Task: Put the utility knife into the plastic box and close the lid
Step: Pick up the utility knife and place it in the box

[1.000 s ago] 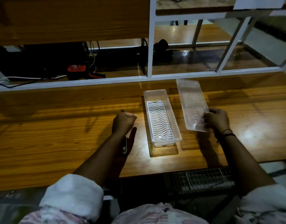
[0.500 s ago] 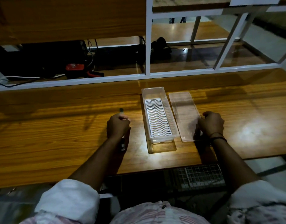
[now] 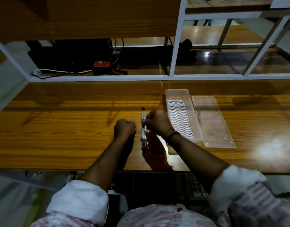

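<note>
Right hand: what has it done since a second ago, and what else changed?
The right hand let go of the clear plastic lid, now flat beside the clear plastic box, and crossed to grip the slim utility knife. The left hand released the knife. The box stayed open.

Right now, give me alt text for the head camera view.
Right hand grips a utility knife above a wooden table, the closed left hand beside it. To the right, an open plastic box sits with its lid lying alongside.

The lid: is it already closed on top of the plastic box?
No, the lid lies flat on the table to the right of the open plastic box, beside it rather than on it.
</note>
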Motion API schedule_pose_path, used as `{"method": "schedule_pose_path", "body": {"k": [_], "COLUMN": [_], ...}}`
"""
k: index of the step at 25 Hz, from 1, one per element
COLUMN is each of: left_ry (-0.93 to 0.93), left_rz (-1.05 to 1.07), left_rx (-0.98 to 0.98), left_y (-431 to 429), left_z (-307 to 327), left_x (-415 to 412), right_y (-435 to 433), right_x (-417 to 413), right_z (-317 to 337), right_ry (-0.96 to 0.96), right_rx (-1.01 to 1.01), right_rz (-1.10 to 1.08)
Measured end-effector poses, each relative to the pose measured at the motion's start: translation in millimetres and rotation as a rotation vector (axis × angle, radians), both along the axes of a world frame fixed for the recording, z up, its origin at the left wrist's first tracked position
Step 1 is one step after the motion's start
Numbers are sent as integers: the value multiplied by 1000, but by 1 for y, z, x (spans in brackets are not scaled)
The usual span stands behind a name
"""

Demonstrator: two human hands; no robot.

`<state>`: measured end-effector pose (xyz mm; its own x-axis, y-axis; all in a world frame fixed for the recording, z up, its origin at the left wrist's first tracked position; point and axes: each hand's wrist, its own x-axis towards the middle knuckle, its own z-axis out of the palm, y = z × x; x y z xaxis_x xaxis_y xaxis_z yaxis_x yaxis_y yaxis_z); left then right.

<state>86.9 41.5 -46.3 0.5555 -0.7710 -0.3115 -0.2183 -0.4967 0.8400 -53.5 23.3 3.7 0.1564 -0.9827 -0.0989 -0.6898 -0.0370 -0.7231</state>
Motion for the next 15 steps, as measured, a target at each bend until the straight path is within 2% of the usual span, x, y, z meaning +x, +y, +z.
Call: {"method": "schedule_pose_path", "body": {"k": [3, 8, 15], "left_ry": [67, 34, 144], "left_rz": [34, 9, -5], "left_rx": [-16, 39, 86], "left_y": [-1, -9, -14], "left_z": [1, 6, 8], "left_x": [1, -3, -8], "right_y": [-13, -25, -26], "right_x": [19, 30, 30], "right_z": [-19, -25, -26], "right_ry": [121, 83, -16], "right_rx": [155, 236, 333], "right_rz": [-80, -179, -296]}}
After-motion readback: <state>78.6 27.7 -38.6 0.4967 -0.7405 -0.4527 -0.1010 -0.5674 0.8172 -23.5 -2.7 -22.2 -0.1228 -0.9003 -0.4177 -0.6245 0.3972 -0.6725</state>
